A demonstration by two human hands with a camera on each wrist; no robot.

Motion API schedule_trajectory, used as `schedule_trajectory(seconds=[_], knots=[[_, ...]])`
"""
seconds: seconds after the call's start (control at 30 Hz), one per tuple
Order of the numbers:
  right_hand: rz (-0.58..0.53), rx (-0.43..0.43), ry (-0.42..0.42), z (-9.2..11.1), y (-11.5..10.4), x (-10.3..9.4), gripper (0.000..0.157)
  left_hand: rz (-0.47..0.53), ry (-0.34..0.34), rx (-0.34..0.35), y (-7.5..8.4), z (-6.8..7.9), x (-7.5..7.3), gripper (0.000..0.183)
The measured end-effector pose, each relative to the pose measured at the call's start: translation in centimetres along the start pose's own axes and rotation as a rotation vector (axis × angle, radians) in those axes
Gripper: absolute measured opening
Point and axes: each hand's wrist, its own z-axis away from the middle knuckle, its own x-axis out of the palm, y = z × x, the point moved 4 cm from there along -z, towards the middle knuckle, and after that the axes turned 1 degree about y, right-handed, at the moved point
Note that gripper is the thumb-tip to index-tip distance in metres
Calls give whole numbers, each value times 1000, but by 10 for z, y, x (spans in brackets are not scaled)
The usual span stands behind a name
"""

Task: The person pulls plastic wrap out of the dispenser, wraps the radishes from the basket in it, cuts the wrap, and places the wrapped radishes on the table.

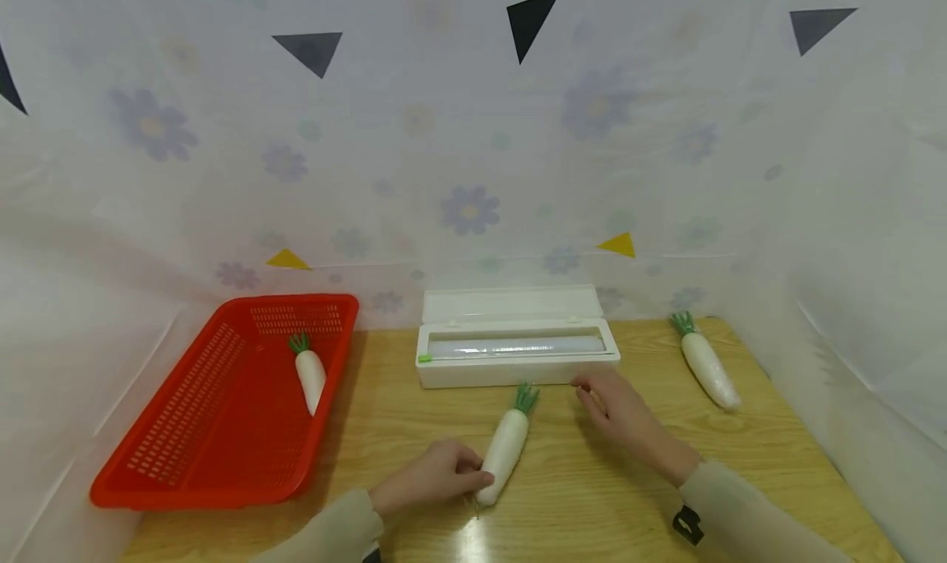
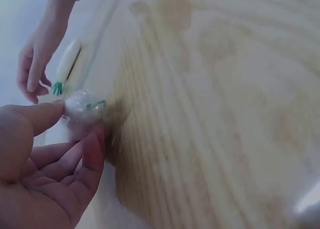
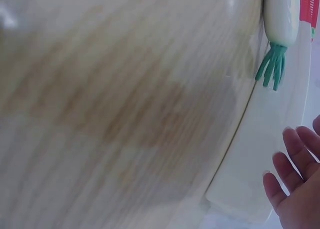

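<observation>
A white radish (image 1: 506, 448) with green stalks lies slanted on the table in front of a white cling film box (image 1: 518, 372). At its lower, rooty end my left hand (image 1: 436, 477) pinches it between thumb and fingers. Seen from the left wrist, that radish end (image 2: 82, 106) looks shiny, as if under clear film. My right hand (image 1: 617, 411) hovers at the box's front right corner, fingers loosely bent and holding nothing. The box lid (image 1: 510, 304) stands raised, with a film roll (image 1: 518, 347) inside. In the right wrist view my right hand (image 3: 300, 189) appears beside the box.
A red plastic basket (image 1: 200, 501) stands on the left with one radish (image 1: 311, 378) in it. Another radish (image 1: 709, 370), shiny as if wrapped, lies at the table's right side. Patterned white sheeting (image 1: 473, 136) encloses the back and sides of the wooden table (image 1: 592, 514).
</observation>
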Motion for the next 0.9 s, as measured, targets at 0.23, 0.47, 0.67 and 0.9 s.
schedule_trajectory(seconds=[0.23, 0.47, 0.67, 0.9], knots=[[-207, 182, -275, 11, -18, 21, 16, 114, 30, -28, 1, 0, 20, 20], [-377, 409, -411, 16, -47, 43, 32, 156, 53, -93, 2, -5, 33, 26], [-385, 460, -420, 10, -60, 48, 38, 146, 55, -145, -2, -8, 32, 32], [-389, 471, -417, 6, -61, 54, 38, 215, 168, -205, -9, -11, 24, 25]])
